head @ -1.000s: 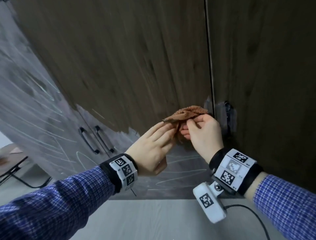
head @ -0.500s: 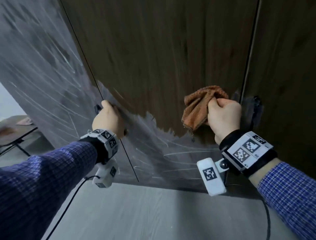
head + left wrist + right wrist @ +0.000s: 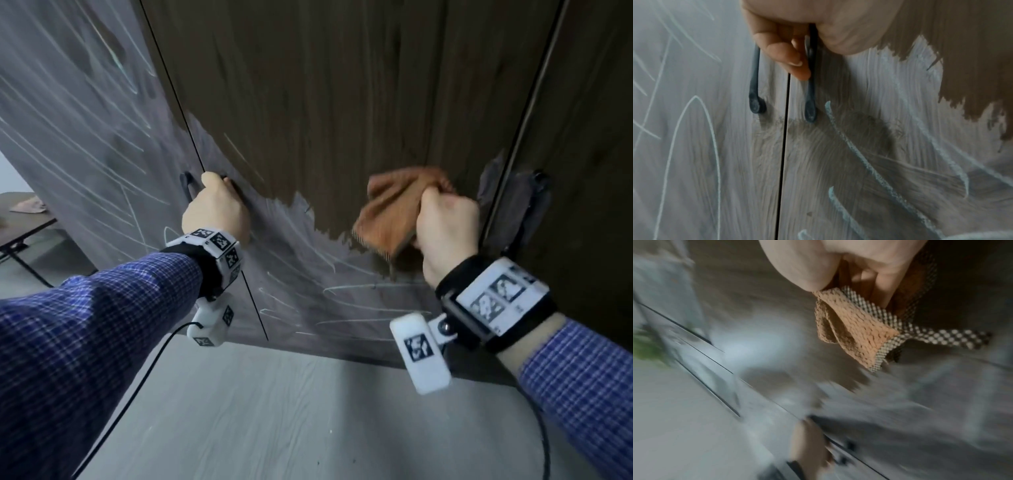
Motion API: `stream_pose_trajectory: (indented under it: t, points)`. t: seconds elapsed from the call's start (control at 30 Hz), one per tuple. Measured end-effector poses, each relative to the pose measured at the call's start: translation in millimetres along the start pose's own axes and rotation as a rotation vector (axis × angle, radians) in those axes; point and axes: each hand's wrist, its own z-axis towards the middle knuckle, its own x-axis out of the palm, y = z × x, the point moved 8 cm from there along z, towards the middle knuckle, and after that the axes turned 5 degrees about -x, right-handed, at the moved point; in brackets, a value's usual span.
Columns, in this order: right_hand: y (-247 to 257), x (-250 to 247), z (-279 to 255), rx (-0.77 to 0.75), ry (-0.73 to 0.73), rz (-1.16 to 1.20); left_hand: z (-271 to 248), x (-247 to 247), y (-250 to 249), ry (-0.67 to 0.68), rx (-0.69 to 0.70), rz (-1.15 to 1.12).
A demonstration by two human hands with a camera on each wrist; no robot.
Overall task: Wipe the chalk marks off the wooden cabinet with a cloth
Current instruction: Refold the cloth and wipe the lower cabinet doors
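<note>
Right hand [image 3: 445, 226] clenched round a bunched orange-brown cloth [image 3: 390, 212], fingers [image 3: 882, 288] curled tight into the folds, loose checker-edged corner hanging free below the fist. Left hand [image 3: 214, 209] hooked on the dark door handle [image 3: 810, 91] of the middle cabinet door [image 3: 325, 85], fingers [image 3: 789, 53] wrapped round the bar; a second handle [image 3: 755, 91] just across the door gap, untouched. Chalk marks [image 3: 301, 267] lying below and to the left of the right-hand fingers: a grey smeared band with pale curved strokes, starting directly beneath the cloth and running down to the door's bottom edge and leftward to the left-hand fingers. Above the cloth, bare dark wood, apparently wiped already; ragged boundary between clean and chalky passing right at the cloth's lower edge. Small chalky patch [image 3: 489, 185] also just right of the right-hand fingers, by the next door seam. Long strokes lying mostly sideways, across the wood grain. Left-hand door [image 3: 68, 120] beyond the left-hand fingers thickly scribbled, not yet cleaned. Right hand clearly the nearer one to the remaining band on the middle door; left hand likely steadying that door. Next stroke judged to go downward and leftward from the cloth. Whether the cloth presses on the wood right now: cannot tell, right wrist view being blurred.
</note>
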Motion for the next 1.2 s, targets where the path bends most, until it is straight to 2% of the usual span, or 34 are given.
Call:
stream_pose_trajectory:
  t: [0.07, 0.13, 0.2, 0.27, 0.33, 0.4, 0.47, 0.57, 0.63, 0.73, 0.8, 0.87, 0.93, 0.97, 1.07, 1.13, 1.2]
  points:
    - [9.2, -2.9, 1.4, 0.014, -0.045, 0.077, -0.4, 0.5, 0.7, -0.012, -0.001, -0.017]
    - [-20.4, -13.8, -14.6, 0.098, -0.073, -0.022, -1.3, -1.3, -0.2, -0.029, 0.021, -0.029]
    - [-83.2, -31.1, -42.1, 0.319, -0.083, -0.108, -2.1, -3.4, 0.1, -0.045, 0.035, -0.032]
    - [-134.9, -47.0, -66.5, 0.543, -0.064, -0.099, -3.3, -3.4, 0.7, -0.058, 0.038, -0.025]
    - [-144.3, -42.5, -67.9, 0.582, 0.038, -0.049, -2.5, -2.0, 0.3, -0.073, 0.047, -0.016]
    - [-101.1, -23.5, -59.4, 0.518, 0.120, 0.051, -0.8, 1.0, 1.7, -0.078, 0.053, -0.018]
    - [-52.0, -11.2, -33.7, 0.393, 0.121, 0.212, 2.0, 2.5, 3.3, -0.085, 0.056, -0.026]
    - [-15.1, -16.4, -3.6, 0.321, -0.039, 0.333, 4.1, 1.9, 3.8, -0.089, 0.051, -0.024]
    - [-27.9, -24.4, -11.9, 0.298, -0.122, 0.225, 3.2, 0.4, 2.4, -0.091, 0.062, -0.021]
    - [-100.1, -44.3, -41.2, 0.407, -0.185, 0.025, 0.5, -2.7, 1.0, -0.096, 0.076, -0.012]
    - [-143.7, -59.8, -57.7, 0.518, -0.140, -0.055, -0.6, -2.8, 0.7, -0.090, 0.073, -0.002]
    - [-145.4, -63.4, -66.7, 0.547, -0.080, -0.074, -0.2, -1.9, 0.2, -0.083, 0.066, 0.010]
    - [-116.4, -49.2, -59.7, 0.478, 0.032, 0.030, 0.5, -1.3, 0.8, -0.081, 0.059, 0.015]
    - [-95.7, -42.3, -47.0, 0.390, 0.073, 0.091, 1.4, -1.1, 1.2, -0.084, 0.058, 0.015]
    - [-22.4, -48.6, -1.2, 0.170, -0.076, 0.163, 2.8, -0.2, 3.7, -0.094, 0.056, 0.015]
    - [16.5, -56.9, 14.6, 0.115, -0.198, 0.242, 3.0, 1.4, 3.8, -0.095, 0.061, 0.013]
    - [21.3, -56.8, 15.3, 0.095, -0.236, 0.261, 2.8, 0.4, 2.2, -0.100, 0.071, 0.008]
